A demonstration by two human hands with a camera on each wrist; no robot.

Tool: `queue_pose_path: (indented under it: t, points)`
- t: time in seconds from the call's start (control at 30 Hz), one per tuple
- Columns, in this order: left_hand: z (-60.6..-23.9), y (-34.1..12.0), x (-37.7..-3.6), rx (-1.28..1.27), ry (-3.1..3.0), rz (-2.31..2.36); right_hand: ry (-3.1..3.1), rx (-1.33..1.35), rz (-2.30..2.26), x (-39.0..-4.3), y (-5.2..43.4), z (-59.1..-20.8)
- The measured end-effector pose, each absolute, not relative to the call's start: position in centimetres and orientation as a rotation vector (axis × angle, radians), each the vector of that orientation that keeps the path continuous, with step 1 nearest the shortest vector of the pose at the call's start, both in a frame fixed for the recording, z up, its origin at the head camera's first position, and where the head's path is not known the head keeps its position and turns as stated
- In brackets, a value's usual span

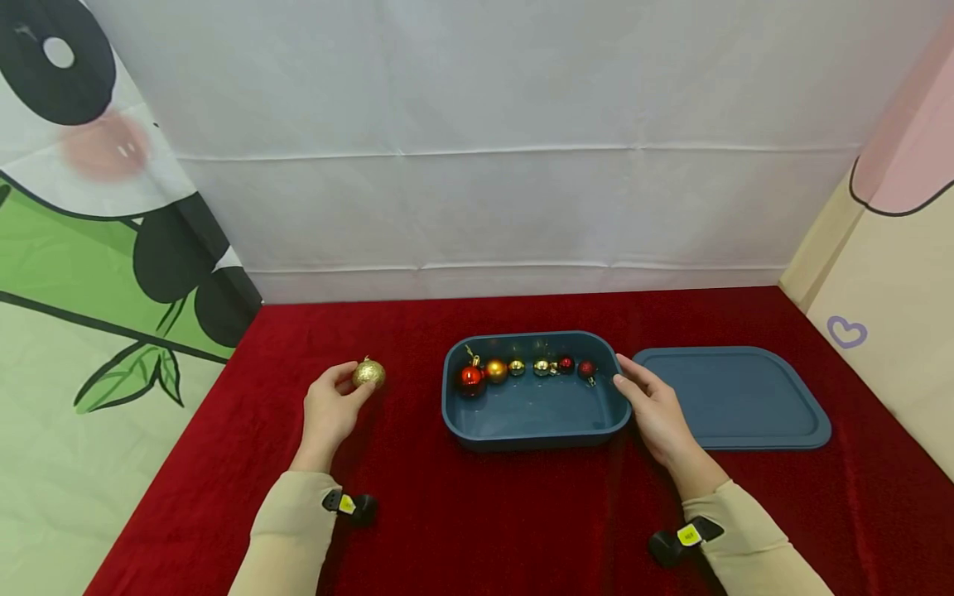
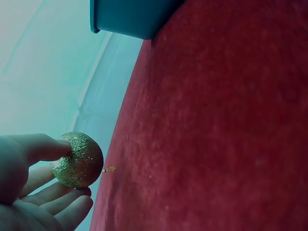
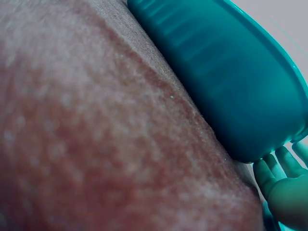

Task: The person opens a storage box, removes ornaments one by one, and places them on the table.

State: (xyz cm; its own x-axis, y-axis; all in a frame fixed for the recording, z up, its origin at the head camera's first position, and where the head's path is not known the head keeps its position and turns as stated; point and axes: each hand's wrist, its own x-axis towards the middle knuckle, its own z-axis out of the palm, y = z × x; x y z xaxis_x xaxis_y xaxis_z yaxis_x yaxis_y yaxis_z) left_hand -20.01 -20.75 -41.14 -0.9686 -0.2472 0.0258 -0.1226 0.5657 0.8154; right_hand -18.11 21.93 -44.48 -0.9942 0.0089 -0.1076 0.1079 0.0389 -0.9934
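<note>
In the head view my left hand [image 1: 330, 411] pinches a glittery gold Christmas bauble [image 1: 368, 373] between thumb and fingers, left of a blue rectangular box. The left wrist view shows this bauble [image 2: 78, 160] with its small gold hanger pointing away from the palm. My right hand [image 1: 659, 418] grips the right end of the open box [image 1: 537, 435], thumb at the rim and fingers against the outer wall. Along the inside of the box lie several smaller baubles, among them a shiny red one [image 1: 471, 378], an orange-gold one [image 1: 495, 370] and a dark red one [image 1: 586, 369].
A flat blue lid [image 1: 745, 397] lies on the red cloth [image 1: 484, 530], right of the box and partly behind my right hand. Behind the table hangs a white sheet [image 1: 477, 207]. Printed cloth panels stand at the left [image 1: 89, 348] and right [image 1: 894, 331].
</note>
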Motion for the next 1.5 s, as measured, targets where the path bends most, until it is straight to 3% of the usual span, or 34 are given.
queue_pose_path:
  t: [1.5]
  points:
    - [-41.2,-21.3,-19.5,0.366,-2.626,-1.414,2.206,0.099,-2.143,-18.1,22.0,-44.6]
